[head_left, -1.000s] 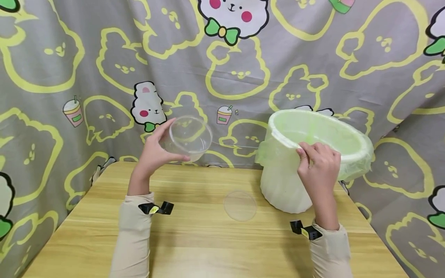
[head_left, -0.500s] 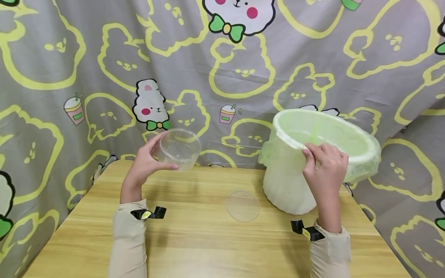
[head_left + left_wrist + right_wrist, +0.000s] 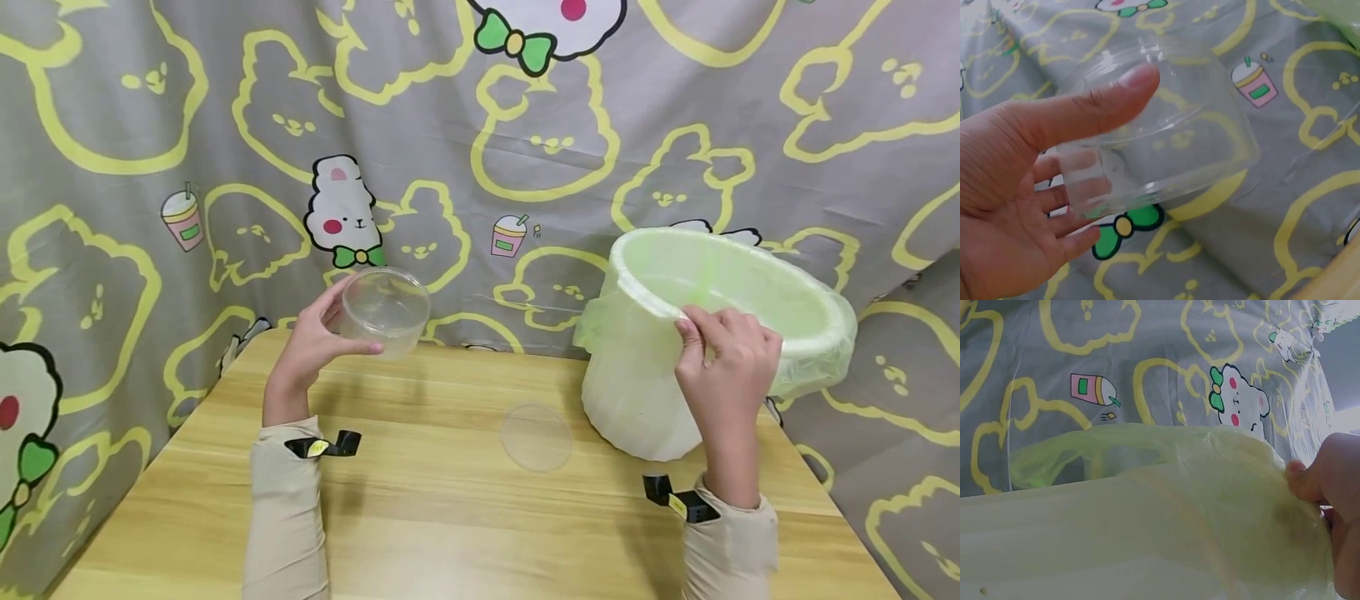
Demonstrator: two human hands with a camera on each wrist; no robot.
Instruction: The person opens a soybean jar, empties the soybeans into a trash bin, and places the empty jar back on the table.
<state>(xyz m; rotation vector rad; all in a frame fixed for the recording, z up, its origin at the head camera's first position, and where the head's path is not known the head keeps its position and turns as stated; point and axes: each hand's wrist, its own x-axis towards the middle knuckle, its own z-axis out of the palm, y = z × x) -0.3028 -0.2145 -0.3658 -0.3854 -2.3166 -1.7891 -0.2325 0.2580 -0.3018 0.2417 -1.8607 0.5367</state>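
My left hand (image 3: 311,342) holds a clear round plastic tub (image 3: 390,312) above the table's far left part, thumb on the near side and fingers round the back. In the left wrist view the tub (image 3: 1179,150) is see-through with nothing showing inside. My right hand (image 3: 727,358) grips the near rim of a white trash can (image 3: 630,392), thumb outside and fingers over the edge. A pale green bag (image 3: 813,367) lines the can and is folded over its rim. In the right wrist view the bag (image 3: 1229,487) hangs loosely down the outer wall.
A flat clear round lid (image 3: 536,437) lies on the wooden table (image 3: 450,517), left of the trash can. Behind the table hangs a grey curtain (image 3: 420,108) with yellow cartoon outlines. The can stands near the table's right back corner.
My left hand has come lower and a little to the left with the tub, which is now more level. My right hand keeps its grip on the rim. The head view has shifted slightly.
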